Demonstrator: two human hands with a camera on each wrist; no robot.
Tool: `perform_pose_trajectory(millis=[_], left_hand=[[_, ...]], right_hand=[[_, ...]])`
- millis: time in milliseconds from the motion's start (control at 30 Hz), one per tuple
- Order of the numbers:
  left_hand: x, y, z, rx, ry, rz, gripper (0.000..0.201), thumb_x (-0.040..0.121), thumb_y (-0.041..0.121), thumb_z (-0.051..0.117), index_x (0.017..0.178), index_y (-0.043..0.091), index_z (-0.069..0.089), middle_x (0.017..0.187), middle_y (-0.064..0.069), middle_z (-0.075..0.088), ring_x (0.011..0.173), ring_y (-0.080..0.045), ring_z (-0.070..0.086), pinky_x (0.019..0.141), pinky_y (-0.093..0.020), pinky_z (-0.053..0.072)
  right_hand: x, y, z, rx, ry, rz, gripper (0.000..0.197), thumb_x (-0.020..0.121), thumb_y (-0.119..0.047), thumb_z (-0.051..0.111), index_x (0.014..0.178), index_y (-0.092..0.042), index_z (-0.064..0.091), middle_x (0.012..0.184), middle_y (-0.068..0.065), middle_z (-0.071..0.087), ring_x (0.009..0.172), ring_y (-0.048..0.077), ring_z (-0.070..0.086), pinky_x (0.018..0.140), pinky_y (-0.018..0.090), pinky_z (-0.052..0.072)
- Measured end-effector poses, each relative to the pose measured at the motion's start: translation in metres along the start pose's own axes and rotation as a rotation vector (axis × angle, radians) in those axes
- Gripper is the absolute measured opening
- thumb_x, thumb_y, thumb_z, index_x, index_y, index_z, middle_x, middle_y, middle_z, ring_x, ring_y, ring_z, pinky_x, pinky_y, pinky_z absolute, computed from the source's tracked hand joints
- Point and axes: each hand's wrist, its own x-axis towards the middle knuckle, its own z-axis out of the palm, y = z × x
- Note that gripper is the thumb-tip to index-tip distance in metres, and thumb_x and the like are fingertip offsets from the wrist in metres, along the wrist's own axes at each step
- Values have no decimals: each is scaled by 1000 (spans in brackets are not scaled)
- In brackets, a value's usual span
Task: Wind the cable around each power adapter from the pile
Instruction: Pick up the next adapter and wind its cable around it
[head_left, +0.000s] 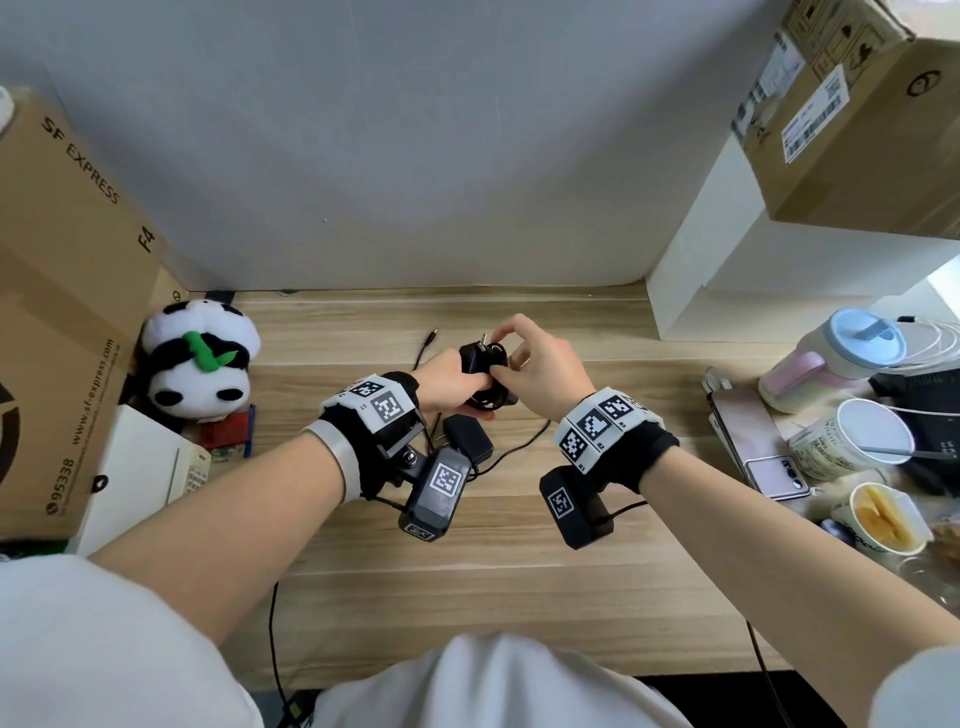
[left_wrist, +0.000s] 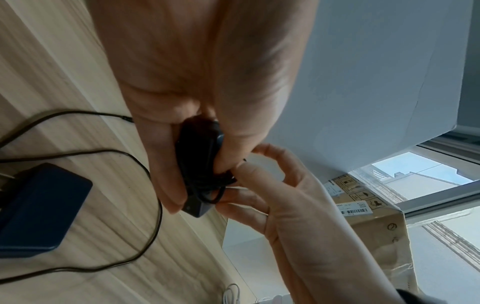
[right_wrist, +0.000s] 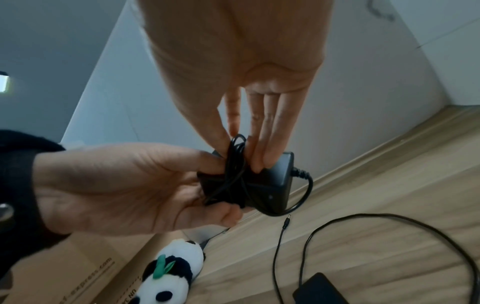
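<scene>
I hold a black power adapter (head_left: 475, 358) above the wooden table (head_left: 519, 571), its thin black cable (right_wrist: 233, 170) wrapped in several loops round the body (right_wrist: 270, 185). My left hand (head_left: 452, 384) grips the adapter from below and the left, thumb on top (right_wrist: 202, 162). My right hand (head_left: 530, 358) pinches the wound cable at the adapter's top, its other fingers (right_wrist: 265, 144) resting on the casing. In the left wrist view the adapter (left_wrist: 197, 156) shows between both hands. A second black adapter (head_left: 467, 439) lies on the table under my hands, its cable (right_wrist: 389, 218) loose and its plug tip (right_wrist: 287, 218) free.
A panda plush (head_left: 200, 364) and a big cardboard box (head_left: 62, 312) stand at the left. At the right are a white box (head_left: 727, 270), a cardboard box (head_left: 857, 119) on it, a lidded cup (head_left: 831, 358), a paper cup (head_left: 857, 441), a phone (head_left: 753, 441) and a food tub (head_left: 888, 514).
</scene>
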Motion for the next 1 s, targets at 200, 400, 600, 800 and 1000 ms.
perform_pose_trajectory(millis=[200,400,600,800,1000], left_hand=[[2,-5,0,30,21,-10,18,94,-1,49,111,5,53,109,-18,59,97,-27,62,71,-29,58],[3,-7,0,-29,-5,-72,13,94,2,51,106,6,54,101,-14,63,85,-23,64,77,-34,57],[7,-8,-4,-90,68,-69,22,92,6,56,114,5,55,93,-7,64,85,-17,62,84,-36,53],[7,-6,-5,-206,119,-62,16,90,3,58,104,1,53,93,-15,65,82,-23,66,82,-33,55],[5,-5,-3,-120,37,-120,4,92,9,56,95,11,54,92,-12,68,81,-22,68,91,-39,52]], right_hand=[[3,2,-2,-158,-19,10,12,84,-29,64,94,-22,64,82,-3,58,81,17,56,69,25,43],[5,2,-1,-289,-15,-123,21,95,-23,48,106,-6,53,111,8,51,106,23,43,87,31,39],[5,5,-2,70,147,41,5,97,-21,41,98,-18,37,102,5,69,91,29,61,80,43,49],[-1,8,-3,-10,235,-71,10,98,-21,37,103,-14,40,102,-1,67,86,24,62,73,41,51],[-2,8,-8,-36,195,-143,11,98,-12,38,106,-5,39,96,1,69,84,27,62,69,36,47]])
